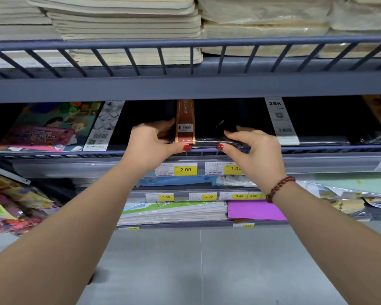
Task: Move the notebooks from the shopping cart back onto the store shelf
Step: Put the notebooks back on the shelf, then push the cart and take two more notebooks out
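Stationery aisle: on a blue-grey metal store shelf, left hand and right hand each pinch the front edge of a plastic-wrapped stack of black, orange-banded notebooks, apparently seating it behind the rail; letting go looks next.

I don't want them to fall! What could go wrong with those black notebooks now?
1. The left hand and right hand pinch only the front edge of the notebooks, which look shiny-wrapped, so the stack might slip or fan apart.
2. That edge sits right at the rail. If the hands let go too soon, it may catch there or tip out.
3. The 25K notebooks lie close by and could get shoved.
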Motion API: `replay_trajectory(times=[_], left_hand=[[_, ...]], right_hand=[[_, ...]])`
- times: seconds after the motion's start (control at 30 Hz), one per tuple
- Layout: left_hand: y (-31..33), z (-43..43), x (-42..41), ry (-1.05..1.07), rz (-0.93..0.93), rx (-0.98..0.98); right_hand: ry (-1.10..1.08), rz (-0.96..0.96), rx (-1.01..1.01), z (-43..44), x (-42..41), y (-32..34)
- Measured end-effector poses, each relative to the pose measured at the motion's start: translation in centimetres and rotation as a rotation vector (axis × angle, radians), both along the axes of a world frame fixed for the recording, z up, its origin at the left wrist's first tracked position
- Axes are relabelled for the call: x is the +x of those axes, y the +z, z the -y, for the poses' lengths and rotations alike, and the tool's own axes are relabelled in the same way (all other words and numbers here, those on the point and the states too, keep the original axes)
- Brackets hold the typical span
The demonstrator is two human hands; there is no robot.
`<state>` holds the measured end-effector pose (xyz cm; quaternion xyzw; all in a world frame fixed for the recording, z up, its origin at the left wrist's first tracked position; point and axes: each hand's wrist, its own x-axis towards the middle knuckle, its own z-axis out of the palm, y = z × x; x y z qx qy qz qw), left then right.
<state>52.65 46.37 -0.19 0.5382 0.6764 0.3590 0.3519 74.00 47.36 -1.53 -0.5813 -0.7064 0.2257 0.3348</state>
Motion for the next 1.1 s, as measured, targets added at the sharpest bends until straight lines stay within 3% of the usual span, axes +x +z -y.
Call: replay_trajectory(times=[0.27,0.4,0.57,0.8,1.1], left_hand=[[1.0,0.5,0.4,-0.044,-0.066,-0.068],[2.4,2.5,-0.1,-0.141,-0.431,-0.090],[6.3,7.6,-2.9,-0.279,-0.738,-0.149],[12.9,17.2,-6.4,-0.154,-0.920,-0.193],[23.6,31.0,-13.8,0.181,-0.917,-0.152]], right_hand=[[0.105,0.118,-0.080,-0.2,0.6,1.0],[0.244,0.391,-0.185,0.1,1.2,3.7],[0.405,0.706,-0.088,3.2,0.9,8.6],[0.607,0.744,0.042,8.3,-4.4,15.1],[0.864,0.650,0.166,17.4,-17.0,22.6]])
